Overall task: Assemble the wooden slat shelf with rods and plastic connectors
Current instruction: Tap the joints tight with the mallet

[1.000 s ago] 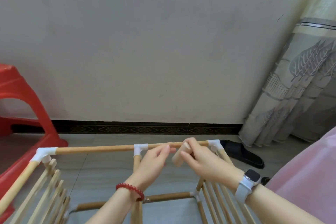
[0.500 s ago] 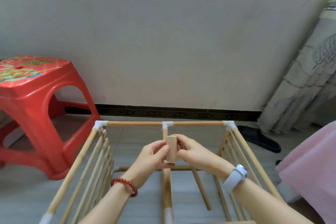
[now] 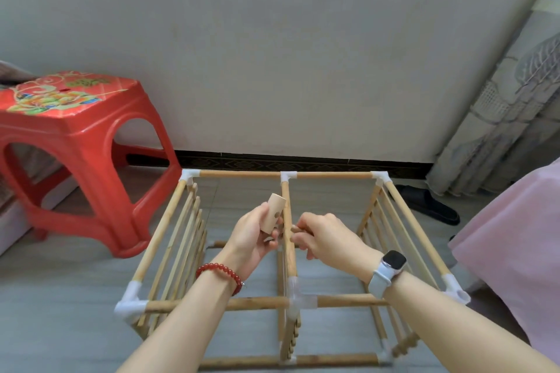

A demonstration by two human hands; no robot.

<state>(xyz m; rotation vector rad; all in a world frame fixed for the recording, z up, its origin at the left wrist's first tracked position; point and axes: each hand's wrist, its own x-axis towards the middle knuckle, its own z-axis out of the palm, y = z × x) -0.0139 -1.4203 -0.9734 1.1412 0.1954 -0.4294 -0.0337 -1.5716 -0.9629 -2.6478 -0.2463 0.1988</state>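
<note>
Holding a short wooden peg [image 3: 273, 212] just left of the shelf frame's centre rod [image 3: 288, 221], the left hand [image 3: 254, 239] now grips it alone, fingers curled round it; half a second ago both hands shared it. The right hand [image 3: 325, 238], just right of that rod, pinches something small I cannot identify, likely the fastener for the peg's side hole

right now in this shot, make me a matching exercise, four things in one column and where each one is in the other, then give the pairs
1. wooden peg
2. stool
3. slipper
4. smartwatch

A. on the right wrist
B. on the floor left of the shelf frame
C. held in the left hand
D. on the floor by the curtain

Pairs: 1-C, 2-B, 3-D, 4-A
</note>
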